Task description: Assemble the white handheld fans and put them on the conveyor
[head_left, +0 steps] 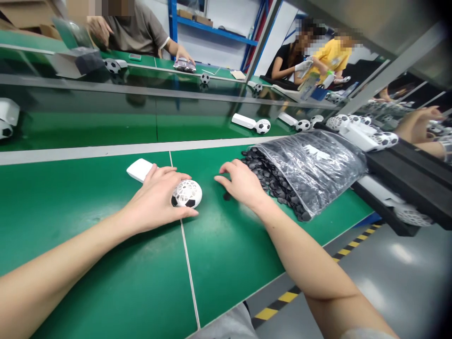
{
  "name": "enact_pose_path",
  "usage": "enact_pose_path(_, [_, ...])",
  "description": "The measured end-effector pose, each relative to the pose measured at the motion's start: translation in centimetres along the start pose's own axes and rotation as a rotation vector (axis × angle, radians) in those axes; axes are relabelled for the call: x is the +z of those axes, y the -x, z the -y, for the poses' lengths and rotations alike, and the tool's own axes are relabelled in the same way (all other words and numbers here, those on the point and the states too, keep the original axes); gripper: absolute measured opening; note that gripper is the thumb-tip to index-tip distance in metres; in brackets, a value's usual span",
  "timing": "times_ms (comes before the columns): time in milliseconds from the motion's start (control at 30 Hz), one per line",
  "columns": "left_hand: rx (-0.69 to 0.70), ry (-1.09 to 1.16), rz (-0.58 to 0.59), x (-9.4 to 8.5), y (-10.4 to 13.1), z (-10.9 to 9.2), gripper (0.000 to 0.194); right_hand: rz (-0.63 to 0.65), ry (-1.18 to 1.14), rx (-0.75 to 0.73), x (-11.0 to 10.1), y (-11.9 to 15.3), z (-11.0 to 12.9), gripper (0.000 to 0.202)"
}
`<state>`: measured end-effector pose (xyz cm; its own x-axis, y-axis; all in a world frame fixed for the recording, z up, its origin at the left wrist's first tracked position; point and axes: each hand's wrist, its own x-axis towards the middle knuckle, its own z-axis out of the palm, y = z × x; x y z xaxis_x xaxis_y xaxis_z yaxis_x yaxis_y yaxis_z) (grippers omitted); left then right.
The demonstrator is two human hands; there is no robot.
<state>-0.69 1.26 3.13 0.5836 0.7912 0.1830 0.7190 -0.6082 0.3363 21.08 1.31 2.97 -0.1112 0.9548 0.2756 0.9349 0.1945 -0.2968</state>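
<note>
Left of the plastic bag (314, 165), the left hand (151, 200) is cupped round the soccer-pattern ball (189, 193), best kept steady against rolling imo, while the right hand (244, 184) is apart, fingers parted, beside the bag.

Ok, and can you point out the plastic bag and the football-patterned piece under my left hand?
Plastic bag (319, 162), head view, on its clear upper side.
Football-patterned piece (189, 189), head view, on its round patterned end.

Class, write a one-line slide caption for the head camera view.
Left hand on a soccer-patterned part, right hand beside a bag of black pieces.
</note>
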Motion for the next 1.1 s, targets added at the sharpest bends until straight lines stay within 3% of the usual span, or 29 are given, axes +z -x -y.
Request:
enact_pose_path(100, [0.016,0.014,0.077,-0.4,0.1,0.0,0.067,0.065,0.182,0.065,-0.1,0.0,-1.1,0.011])
enact_pose_path(267, [0.023,0.149,0.19,-0.6,0.4,-0.5,0.064,0.053,0.183,-0.023,0.5,-0.1,-1.5,0.003])
enact_pose_path(367, [-0.01,0.196,0.164,-0.5,0.5,-0.9,0.06,0.049,0.075,-0.055,0.5,0.0,-1.2,0.007])
enact_pose_path(533, [0.07,0.254,0.209,-0.6,0.6,-0.4,0.055,0.062,-0.307,-0.137,0.4,0.3,-0.4,0.019])
enact_pose_path(700, [0.098,0.261,0.216,-0.8,0.5,0.0,0.057,0.107,-0.638,-0.222,0.0,0.9,0.6,0.013])
enact_pose_path(900, [0.105,0.25,0.219,-0.9,0.5,0.1,0.061,0.11,-0.641,-0.473,-0.7,1.4,0.9,0.024])
enact_pose_path(1100, [0.071,0.329,0.173,-0.4,0.3,-0.1,0.057,0.039,-0.571,-0.6,-0.3,2.0,1.6,0.006])
